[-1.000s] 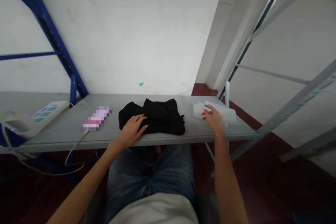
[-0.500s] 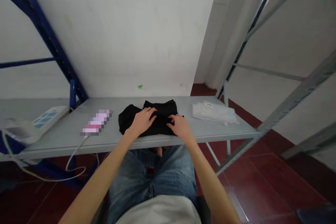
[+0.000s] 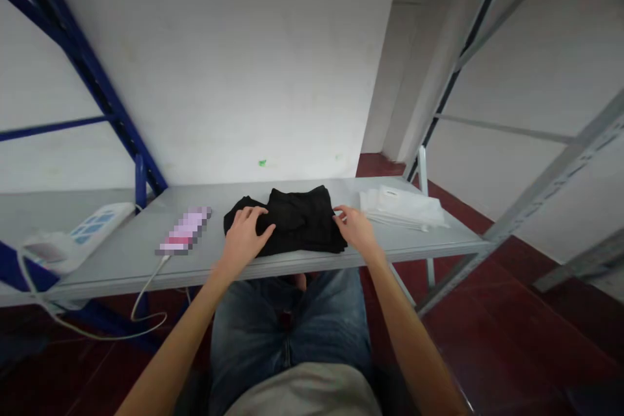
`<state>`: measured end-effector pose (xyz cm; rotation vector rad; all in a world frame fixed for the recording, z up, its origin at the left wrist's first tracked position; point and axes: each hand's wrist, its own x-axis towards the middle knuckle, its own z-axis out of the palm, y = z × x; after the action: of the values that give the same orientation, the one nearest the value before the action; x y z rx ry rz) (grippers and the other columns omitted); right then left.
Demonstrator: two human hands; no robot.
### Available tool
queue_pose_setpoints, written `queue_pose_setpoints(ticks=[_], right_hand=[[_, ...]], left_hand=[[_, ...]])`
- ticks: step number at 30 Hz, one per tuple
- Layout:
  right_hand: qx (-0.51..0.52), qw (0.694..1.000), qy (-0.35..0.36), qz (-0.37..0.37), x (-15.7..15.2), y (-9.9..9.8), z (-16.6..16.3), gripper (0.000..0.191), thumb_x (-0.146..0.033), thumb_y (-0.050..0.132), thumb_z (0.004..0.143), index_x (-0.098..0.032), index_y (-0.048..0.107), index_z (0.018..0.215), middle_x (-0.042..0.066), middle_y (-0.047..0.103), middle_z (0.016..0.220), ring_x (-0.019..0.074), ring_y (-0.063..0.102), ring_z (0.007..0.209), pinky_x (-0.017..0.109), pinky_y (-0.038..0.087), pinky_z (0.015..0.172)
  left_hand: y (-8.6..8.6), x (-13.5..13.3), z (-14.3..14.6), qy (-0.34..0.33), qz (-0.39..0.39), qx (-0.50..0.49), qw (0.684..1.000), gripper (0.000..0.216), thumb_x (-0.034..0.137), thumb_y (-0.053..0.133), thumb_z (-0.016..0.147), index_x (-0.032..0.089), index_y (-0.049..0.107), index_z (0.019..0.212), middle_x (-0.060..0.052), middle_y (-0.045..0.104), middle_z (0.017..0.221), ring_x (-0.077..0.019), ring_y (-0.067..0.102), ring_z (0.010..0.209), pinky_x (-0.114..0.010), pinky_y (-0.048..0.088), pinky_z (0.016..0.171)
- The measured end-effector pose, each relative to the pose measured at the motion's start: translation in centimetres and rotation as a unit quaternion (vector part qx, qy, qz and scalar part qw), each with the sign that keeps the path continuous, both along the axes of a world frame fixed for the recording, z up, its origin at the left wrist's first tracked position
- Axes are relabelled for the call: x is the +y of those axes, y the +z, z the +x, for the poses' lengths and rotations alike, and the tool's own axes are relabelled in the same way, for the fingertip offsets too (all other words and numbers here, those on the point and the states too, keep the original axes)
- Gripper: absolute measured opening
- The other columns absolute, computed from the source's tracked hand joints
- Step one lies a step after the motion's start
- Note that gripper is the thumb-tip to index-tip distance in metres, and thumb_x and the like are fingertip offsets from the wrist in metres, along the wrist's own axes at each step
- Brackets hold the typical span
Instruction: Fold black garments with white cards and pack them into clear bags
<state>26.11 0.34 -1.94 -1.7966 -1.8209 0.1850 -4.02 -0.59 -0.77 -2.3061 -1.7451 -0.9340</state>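
A folded black garment (image 3: 297, 224) lies in the middle of a grey metal shelf (image 3: 121, 253) in front of me. My left hand (image 3: 246, 237) rests flat on the garment's left part, fingers spread. At the garment's right edge sits my right hand (image 3: 355, 227), fingers extended and touching the cloth. Neither hand holds anything.
A stack of clear plastic bags (image 3: 402, 208) lies to the right of the garment. A phone (image 3: 184, 232) on a white cable lies to the left, and a white power strip (image 3: 82, 234) sits at the far left. Blue and grey rack posts flank the shelf.
My right hand came off the plastic bags to the garment, then slid to its right edge. My left hand shifted slightly left on the cloth.
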Motion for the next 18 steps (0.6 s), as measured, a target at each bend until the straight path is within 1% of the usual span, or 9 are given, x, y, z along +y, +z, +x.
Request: queue_pose_setpoints(ticks=[2, 4, 8, 10, 12, 14, 16, 17, 18], right_hand=[[-0.004, 1.0, 0.008, -0.02, -0.2, 0.1, 0.0, 0.027, -0.036, 0.059, 0.103, -0.025, 0.072, 0.124, 0.005, 0.079, 0.103, 0.0238, 0.072, 0.095, 0.029, 0.048, 0.077], [-0.006, 0.999, 0.009, -0.04, -0.5, 0.3, -0.5, 0.033, -0.046, 0.057, 0.104, -0.025, 0.073, 0.122, 0.006, 0.08, 0.104, 0.0259, 0.073, 0.097, 0.03, 0.049, 0.079], [-0.004, 0.997, 0.0, -0.073, -0.9, 0.5, -1.7, 0.053, -0.061, 0.044, 0.106, -0.022, 0.074, 0.124, 0.012, 0.08, 0.107, 0.0304, 0.074, 0.104, 0.034, 0.051, 0.083], [0.004, 0.997, 0.002, -0.073, -0.8, 0.4, -2.0, 0.058, -0.064, 0.045, 0.105, -0.019, 0.069, 0.133, 0.013, 0.08, 0.107, 0.0323, 0.073, 0.108, 0.036, 0.052, 0.087], [0.022, 0.997, 0.011, -0.071, -0.6, 0.3, -1.9, 0.062, -0.065, 0.046, 0.104, -0.018, 0.065, 0.14, 0.013, 0.08, 0.107, 0.0331, 0.073, 0.111, 0.037, 0.052, 0.09], [0.045, 0.995, 0.028, -0.084, -0.3, 0.2, -1.7, 0.066, -0.068, 0.035, 0.106, -0.02, 0.068, 0.136, 0.013, 0.079, 0.108, 0.0327, 0.073, 0.111, 0.038, 0.052, 0.092], [0.06, 0.993, 0.037, -0.093, -0.1, 0.0, -1.5, 0.072, -0.071, 0.026, 0.106, -0.021, 0.071, 0.132, 0.014, 0.079, 0.11, 0.032, 0.073, 0.11, 0.039, 0.052, 0.092], [0.059, 0.993, 0.042, -0.09, 0.0, -0.2, -1.5, 0.071, -0.072, 0.031, 0.104, -0.02, 0.07, 0.134, 0.014, 0.078, 0.111, 0.0317, 0.073, 0.108, 0.039, 0.053, 0.091], [0.055, 0.994, 0.044, -0.082, 0.2, -0.4, -1.5, 0.068, -0.072, 0.042, 0.102, -0.019, 0.067, 0.138, 0.014, 0.078, 0.111, 0.0315, 0.074, 0.106, 0.038, 0.053, 0.09]], left_hand=[[-0.3, 0.2, 0.4, -0.068, 0.009, 0.033, 0.997, 0.031, 0.038, 0.068, 0.092, 0.025, 0.064, 0.121, -0.009, 0.066, 0.125, -0.031, 0.058, 0.122, -0.044, 0.049, 0.103], [-0.3, 1.0, 0.9, -0.1, 0.001, 0.056, 0.993, 0.028, 0.036, 0.069, 0.092, 0.026, 0.065, 0.118, -0.008, 0.066, 0.125, -0.0311, 0.058, 0.121, -0.046, 0.048, 0.104], [-0.1, 2.4, 1.4, -0.11, -0.007, 0.073, 0.991, 0.011, 0.031, 0.065, 0.094, 0.024, 0.066, 0.103, -0.009, 0.067, 0.124, -0.0313, 0.058, 0.119, -0.048, 0.048, 0.103], [-0.2, 2.6, 1.3, -0.121, -0.001, 0.068, 0.99, 0.008, 0.03, 0.06, 0.097, 0.024, 0.064, 0.099, -0.009, 0.067, 0.121, -0.0305, 0.058, 0.118, -0.047, 0.048, 0.103], [-0.6, 2.7, 1.2, -0.123, 0.002, 0.035, 0.992, 0.01, 0.031, 0.054, 0.099, 0.024, 0.062, 0.098, -0.009, 0.068, 0.114, -0.0291, 0.06, 0.115, -0.044, 0.049, 0.101], [-1.0, 2.8, 0.9, -0.092, 0.004, -0.039, 0.995, 0.014, 0.033, 0.048, 0.102, 0.024, 0.059, 0.099, -0.009, 0.069, 0.106, -0.028, 0.063, 0.109, -0.042, 0.05, 0.098], [-1.4, 3.1, 0.3, -0.022, 0.004, -0.147, 0.989, 0.016, 0.036, 0.045, 0.102, 0.024, 0.056, 0.101, -0.009, 0.068, 0.101, -0.0281, 0.066, 0.104, -0.043, 0.051, 0.097], [-1.5, 3.3, 0.0, 0.02, -0.002, -0.213, 0.977, 0.018, 0.038, 0.045, 0.102, 0.023, 0.055, 0.102, -0.01, 0.068, 0.101, -0.0285, 0.067, 0.103, -0.043, 0.052, 0.096], [-1.6, 3.6, -0.4, 0.058, -0.014, -0.284, 0.957, 0.02, 0.041, 0.045, 0.103, 0.023, 0.054, 0.104, -0.01, 0.069, 0.101, -0.0289, 0.069, 0.103, -0.043, 0.053, 0.095]])
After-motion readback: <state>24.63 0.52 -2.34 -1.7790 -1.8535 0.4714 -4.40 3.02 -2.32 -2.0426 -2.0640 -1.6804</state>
